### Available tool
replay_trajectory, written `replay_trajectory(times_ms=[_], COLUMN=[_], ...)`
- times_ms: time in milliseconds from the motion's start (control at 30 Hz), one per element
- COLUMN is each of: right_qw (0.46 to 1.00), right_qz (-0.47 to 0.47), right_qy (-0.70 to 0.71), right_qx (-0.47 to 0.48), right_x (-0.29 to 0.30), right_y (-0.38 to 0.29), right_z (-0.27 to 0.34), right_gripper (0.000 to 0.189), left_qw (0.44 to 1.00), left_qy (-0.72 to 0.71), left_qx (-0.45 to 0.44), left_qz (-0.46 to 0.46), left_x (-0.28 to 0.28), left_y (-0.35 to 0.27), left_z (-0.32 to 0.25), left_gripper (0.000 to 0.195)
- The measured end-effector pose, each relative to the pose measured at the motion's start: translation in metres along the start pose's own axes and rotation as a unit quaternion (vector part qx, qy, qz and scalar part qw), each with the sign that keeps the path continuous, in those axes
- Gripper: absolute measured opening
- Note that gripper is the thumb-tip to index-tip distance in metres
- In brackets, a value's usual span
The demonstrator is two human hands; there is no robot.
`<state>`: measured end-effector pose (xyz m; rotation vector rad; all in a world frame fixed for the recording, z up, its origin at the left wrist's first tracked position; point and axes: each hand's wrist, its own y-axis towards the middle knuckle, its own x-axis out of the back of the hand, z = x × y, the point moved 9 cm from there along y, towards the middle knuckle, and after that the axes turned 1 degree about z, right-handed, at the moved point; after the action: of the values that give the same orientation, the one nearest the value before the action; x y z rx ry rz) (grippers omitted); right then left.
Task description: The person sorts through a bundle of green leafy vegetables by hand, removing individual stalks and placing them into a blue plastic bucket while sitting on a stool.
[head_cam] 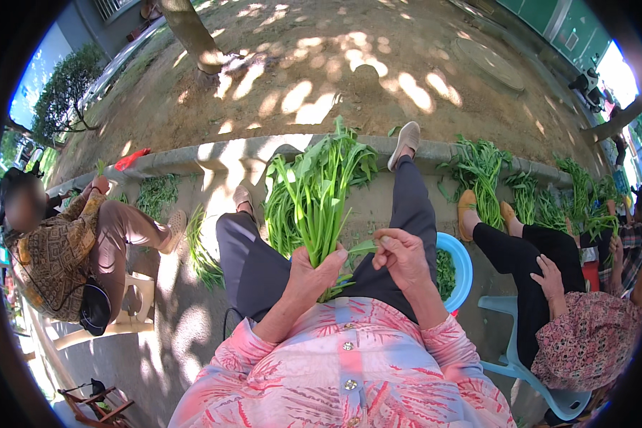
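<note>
My left hand (316, 272) is closed around the lower stems of an upright bunch of leafy green vegetables (326, 198), above my lap. Just right of it, my right hand (404, 257) pinches a single green leaf (362, 247) between thumb and fingers. Behind the held bunch, a larger heap of the same greens (281, 219) lies on the ground between my legs, partly hidden. A light blue plastic basin (463, 273) stands beside my leg on the right, with loose green leaves (445, 273) in it.
A concrete kerb (219, 155) crosses in front, with a red plastic bag (132, 159) on it at left. Seated people are on both sides, one at left (59, 257), one at right on a light blue plastic stool (505, 342). More greens (484, 182) lie along the kerb.
</note>
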<state>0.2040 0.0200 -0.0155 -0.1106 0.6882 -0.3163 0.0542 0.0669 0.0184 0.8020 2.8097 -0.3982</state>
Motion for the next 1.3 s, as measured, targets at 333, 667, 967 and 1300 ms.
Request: replay_trajectory(times_ms=[333,667,967,1300], right_qw=[0.985,0.984,0.993,0.986], right_qz=[0.087,0.040,-0.016,0.062], right_qy=[-0.151,-0.170,0.089,0.119], right_qx=[-0.007,0.019,-0.070,-0.096], right_x=[-0.042,-0.032,-0.009,-0.049], right_y=[-0.007,-0.002,0.007,-0.017], right_z=[0.008,-0.004,-0.043,-0.046], right_gripper=[0.021,0.018,0.017,0.019], left_qw=[1.000,0.998,0.998,0.998], left_qy=[0.020,0.058,-0.021,-0.016], left_qx=[-0.006,-0.033,-0.034,-0.048], left_qz=[0.010,0.006,-0.038,-0.031], left_x=[0.000,0.000,0.021,0.011], left_y=[-0.010,-0.010,-0.013,-0.011], left_z=[-0.014,-0.017,-0.016,-0.013], left_gripper=[0.008,0.006,0.008,0.010])
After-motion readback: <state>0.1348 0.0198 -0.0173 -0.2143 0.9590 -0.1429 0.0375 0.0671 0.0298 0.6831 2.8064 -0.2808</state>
